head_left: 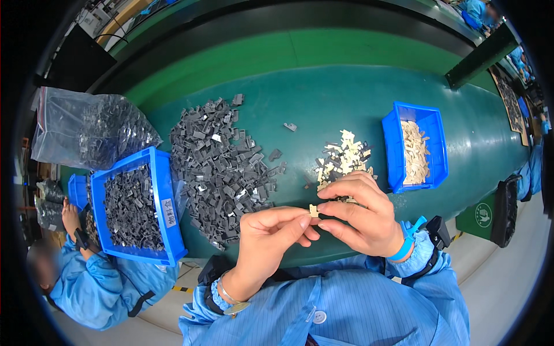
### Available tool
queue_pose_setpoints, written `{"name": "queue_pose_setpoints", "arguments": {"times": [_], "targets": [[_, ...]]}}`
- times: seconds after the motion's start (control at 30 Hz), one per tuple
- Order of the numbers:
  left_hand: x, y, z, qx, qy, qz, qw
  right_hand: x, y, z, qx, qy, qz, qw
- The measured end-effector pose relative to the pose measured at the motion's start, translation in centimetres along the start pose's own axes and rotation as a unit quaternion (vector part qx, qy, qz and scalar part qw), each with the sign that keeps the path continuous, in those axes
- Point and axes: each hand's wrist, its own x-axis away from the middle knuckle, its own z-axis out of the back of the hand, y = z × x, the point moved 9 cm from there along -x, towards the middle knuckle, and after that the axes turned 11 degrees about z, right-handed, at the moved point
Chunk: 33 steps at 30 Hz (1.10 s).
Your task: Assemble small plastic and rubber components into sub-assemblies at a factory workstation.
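Observation:
A small cream plastic piece [313, 211] with a notched edge is pinched between the fingertips of both hands, low over the table's near side. My left hand [271, 233] is closed, its thumb and forefinger meeting at the piece's left side. From the right, my right hand [363, 216] closes its thumb and fingers on the same piece. Just beyond the right hand lies a small pile of cream and dark pieces [346, 151], partly hidden by the fingers. Left of it spreads a large heap of dark grey plastic parts [213, 167].
At the right stands a blue bin [395, 151] holding cream pieces. A larger blue bin [179, 242] of dark parts is at the left, before a clear plastic bag [109, 130] of parts. Loose grey parts lie on the green table [259, 92]. A co-worker's hand [71, 219] shows far left.

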Motion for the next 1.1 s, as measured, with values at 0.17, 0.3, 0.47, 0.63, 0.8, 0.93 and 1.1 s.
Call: {"name": "queue_pose_setpoints", "arguments": {"times": [0.17, 0.3, 0.47, 0.63, 0.8, 0.93, 1.1], "targets": [[0.9, 1.5, -0.5, -0.077, 0.016, -0.097, 0.992, 0.1, 0.1, -0.6, -0.001, -0.014, -0.028, 1.000], [1.6, 2.8, -0.9, -0.222, 0.039, -0.176, 0.958, -0.1, 0.0, -0.8, -0.003, -0.037, -0.032, 0.999], [1.8, 3.0, -1.3, -0.269, 0.020, -0.200, 0.942, -0.3, -0.4, -0.9, -0.025, -0.034, -0.028, 0.999], [1.3, 1.5, -0.4, -0.060, 0.004, -0.098, 0.993, 0.5, 1.3, -0.4, -0.091, 0.016, -0.124, 0.988], [1.1, 2.0, 0.2, -0.045, 0.021, -0.126, 0.991, 3.2, 3.6, -1.7, -0.365, 0.086, -0.322, 0.869], [1.8, 2.8, 0.1, -0.129, 0.049, -0.196, 0.971, 4.1, 3.1, -4.2, -0.483, 0.090, -0.408, 0.769], [2.5, 3.7, -0.9, -0.234, 0.084, -0.255, 0.934, 4.2, 3.1, -4.7, -0.522, 0.127, -0.401, 0.742]]}}
